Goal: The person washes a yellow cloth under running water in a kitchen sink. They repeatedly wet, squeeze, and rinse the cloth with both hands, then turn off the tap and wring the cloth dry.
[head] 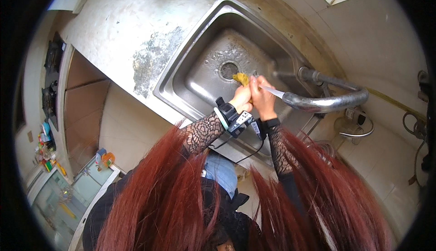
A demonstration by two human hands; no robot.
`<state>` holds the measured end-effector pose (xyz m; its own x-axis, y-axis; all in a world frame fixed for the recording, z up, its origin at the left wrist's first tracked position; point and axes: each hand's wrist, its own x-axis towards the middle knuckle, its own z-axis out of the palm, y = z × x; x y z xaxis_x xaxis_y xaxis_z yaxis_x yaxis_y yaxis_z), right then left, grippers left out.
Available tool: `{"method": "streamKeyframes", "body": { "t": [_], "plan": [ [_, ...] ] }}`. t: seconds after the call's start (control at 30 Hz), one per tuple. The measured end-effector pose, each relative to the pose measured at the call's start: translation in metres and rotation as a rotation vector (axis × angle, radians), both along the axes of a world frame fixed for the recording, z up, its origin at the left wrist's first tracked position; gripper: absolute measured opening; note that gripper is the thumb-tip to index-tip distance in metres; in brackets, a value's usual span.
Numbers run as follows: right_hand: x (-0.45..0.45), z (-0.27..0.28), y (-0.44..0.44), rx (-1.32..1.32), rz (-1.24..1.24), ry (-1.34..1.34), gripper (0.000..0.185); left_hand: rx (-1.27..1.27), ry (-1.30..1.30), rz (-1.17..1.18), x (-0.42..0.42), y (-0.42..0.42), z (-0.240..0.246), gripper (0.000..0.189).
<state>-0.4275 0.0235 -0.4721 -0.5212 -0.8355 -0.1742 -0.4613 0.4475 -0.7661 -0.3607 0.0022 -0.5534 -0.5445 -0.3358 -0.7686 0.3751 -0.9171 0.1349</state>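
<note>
Both my hands meet over the stainless steel sink basin (211,91), just below and right of the drain (229,70). A yellow cloth (241,78) pokes out from between them, bunched up. My left hand (242,98) is closed around part of it. My right hand (263,96) presses against the left one, its fingers gathered at the cloth. Water runs from the curved metal faucet (320,102) onto my right hand. Wet drops cover the basin floor around the drain. Most of the cloth is hidden in my hands.
A pale, worn countertop (119,23) lies left of the sink. Behind the faucet stands a tiled wall (371,29). A clear glass vessel (347,125) is at the right. Farther left are a gas stove (51,94) and a glass-topped surface with an orange bottle (108,159). Long red hair hangs into view.
</note>
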Motion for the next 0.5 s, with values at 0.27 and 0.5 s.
{"method": "streamKeyframes", "body": {
  "t": [0.27, 0.5],
  "plan": [
    [-0.003, -0.011, -0.003, -0.188, 0.051, 0.027, 0.024, -0.064, 0.193, 0.063, -0.005, -0.010, 0.001, 0.025],
    [-0.014, -0.009, -0.014, -0.194, -0.016, 0.026, 0.027, -0.080, 0.876, 0.008, -0.013, -0.024, 0.016, 0.022]
  ]
}}
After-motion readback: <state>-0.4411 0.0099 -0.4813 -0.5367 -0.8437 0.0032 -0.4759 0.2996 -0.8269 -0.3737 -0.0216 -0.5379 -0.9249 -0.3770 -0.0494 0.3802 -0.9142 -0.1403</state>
